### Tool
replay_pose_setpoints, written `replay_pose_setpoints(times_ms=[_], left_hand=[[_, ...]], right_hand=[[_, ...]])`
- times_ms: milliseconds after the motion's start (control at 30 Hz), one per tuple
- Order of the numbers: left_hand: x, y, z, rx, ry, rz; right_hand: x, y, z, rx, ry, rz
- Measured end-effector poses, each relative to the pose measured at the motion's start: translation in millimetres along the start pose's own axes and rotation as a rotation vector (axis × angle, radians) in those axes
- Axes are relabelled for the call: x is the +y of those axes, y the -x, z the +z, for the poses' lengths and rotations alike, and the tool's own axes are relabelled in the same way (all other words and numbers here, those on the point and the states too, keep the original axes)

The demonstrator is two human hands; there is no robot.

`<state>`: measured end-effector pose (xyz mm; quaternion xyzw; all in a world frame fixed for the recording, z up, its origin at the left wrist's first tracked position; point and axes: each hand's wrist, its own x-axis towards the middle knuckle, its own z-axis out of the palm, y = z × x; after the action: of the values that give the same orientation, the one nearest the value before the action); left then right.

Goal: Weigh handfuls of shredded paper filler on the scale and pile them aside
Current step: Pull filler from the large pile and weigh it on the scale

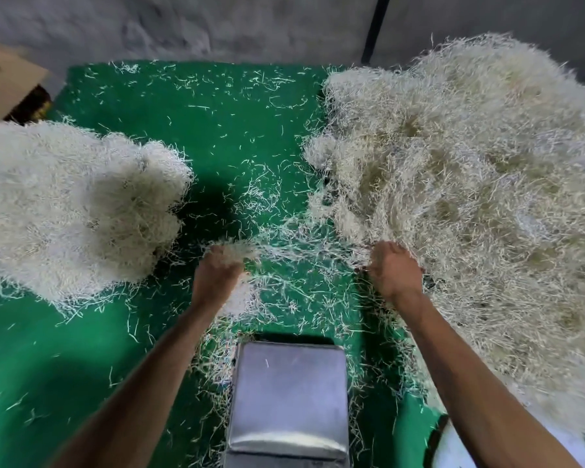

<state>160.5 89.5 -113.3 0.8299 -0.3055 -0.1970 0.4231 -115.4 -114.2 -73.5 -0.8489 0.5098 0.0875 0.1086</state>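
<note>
Fingertips buried in shredded paper [304, 248]

The mat [217, 106] is bright green with little white bits all over it, like sprinkles. The big pile [480, 184] on the right is creamy white with yellow-brown patches. The smaller pile [68, 211] on the left is paler, almost all white. The scale [289, 396] has a shiny silver-grey top. The wall [183, 25] is grey. A box [11, 79] in the corner is brown.
</note>
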Motion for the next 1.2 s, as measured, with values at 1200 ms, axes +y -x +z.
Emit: replay_pose_setpoints(times_ms=[1200], left_hand=[[-2, -3, 10, -0.035, -0.200, -0.051]], right_hand=[[-112, -27, 41, 0.049, -0.030, -0.076]])
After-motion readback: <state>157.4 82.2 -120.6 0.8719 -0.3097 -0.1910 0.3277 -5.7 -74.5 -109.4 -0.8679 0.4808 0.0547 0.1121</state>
